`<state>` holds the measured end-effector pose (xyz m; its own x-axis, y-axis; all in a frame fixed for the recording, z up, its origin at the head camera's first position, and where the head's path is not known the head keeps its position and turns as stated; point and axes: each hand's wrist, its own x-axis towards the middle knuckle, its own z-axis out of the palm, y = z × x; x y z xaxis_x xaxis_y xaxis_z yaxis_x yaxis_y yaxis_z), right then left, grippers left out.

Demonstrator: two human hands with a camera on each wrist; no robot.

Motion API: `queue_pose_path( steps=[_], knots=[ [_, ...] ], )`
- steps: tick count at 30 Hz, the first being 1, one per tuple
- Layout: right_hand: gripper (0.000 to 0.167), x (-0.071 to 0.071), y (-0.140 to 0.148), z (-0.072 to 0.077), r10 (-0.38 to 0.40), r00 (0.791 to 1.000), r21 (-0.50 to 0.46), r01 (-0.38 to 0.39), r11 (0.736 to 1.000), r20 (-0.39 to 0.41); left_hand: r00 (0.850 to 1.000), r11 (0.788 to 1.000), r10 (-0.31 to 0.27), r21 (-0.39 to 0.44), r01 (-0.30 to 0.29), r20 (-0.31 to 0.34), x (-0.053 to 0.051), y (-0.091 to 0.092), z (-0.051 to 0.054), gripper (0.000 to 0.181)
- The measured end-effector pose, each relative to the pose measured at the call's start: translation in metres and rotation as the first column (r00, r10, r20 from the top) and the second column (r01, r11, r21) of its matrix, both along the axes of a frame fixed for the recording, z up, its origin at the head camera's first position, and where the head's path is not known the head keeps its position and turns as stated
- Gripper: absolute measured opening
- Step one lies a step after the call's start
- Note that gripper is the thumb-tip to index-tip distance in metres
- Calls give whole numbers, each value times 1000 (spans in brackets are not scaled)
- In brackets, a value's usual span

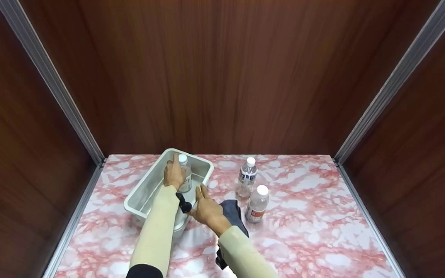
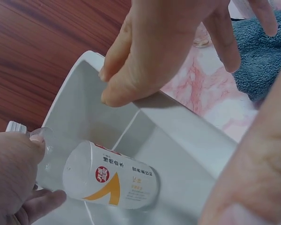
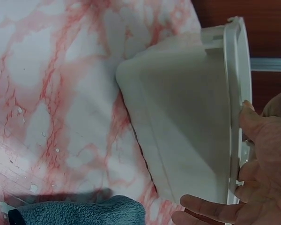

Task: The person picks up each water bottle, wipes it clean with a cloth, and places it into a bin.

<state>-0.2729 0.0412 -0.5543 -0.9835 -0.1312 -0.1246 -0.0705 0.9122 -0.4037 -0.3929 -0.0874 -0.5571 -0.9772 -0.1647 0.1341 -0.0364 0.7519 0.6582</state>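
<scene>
A pale grey plastic bin point(image 1: 203, 170) stands left of centre on the table, set at an angle. Inside it is a clear bottle point(image 1: 186, 179) with a white cap and a printed label. My left hand point(image 1: 174, 174) reaches into the bin and grips this bottle near its neck; in the left wrist view the bottle lies tilted, its label point(image 2: 126, 180) facing the camera. My right hand point(image 1: 209, 210) holds the bin's near right rim, the thumb on the rim point(image 3: 234, 103) and some fingers stretched down outside the wall.
A blue-grey towel point(image 1: 232, 210) lies just right of my right hand. Beyond it stand two capped clear bottles, one with a blue-and-white label point(image 1: 247, 177) and one with an orange label point(image 1: 257, 206). Brown wood-grain panels point(image 1: 222, 77) enclose the pink marbled table point(image 1: 315, 216).
</scene>
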Motion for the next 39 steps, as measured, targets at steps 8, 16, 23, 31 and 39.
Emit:
queue_pose_path(
  steps=[8,16,23,31,39],
  knots=[
    [93,0,0,1,22,1000,7,-22,1000,15,998,1000,12,-4,-12,56,0,-3,2,65],
    [95,-1,1,2,34,999,5,-34,999,14,998,1000,-7,-28,8,59,1,-5,7,71],
    [95,-1,2,1,27,1000,-2,-27,1000,10,999,998,-51,-44,51,-1,4,-7,19,81],
    [95,-2,5,2,65,998,-36,-65,997,-9,988,994,-98,-63,91,-121,12,-4,35,76],
    [86,-4,20,18,148,981,-115,-163,980,-128,939,991,-122,-93,98,-322,33,2,41,65]
  ],
)
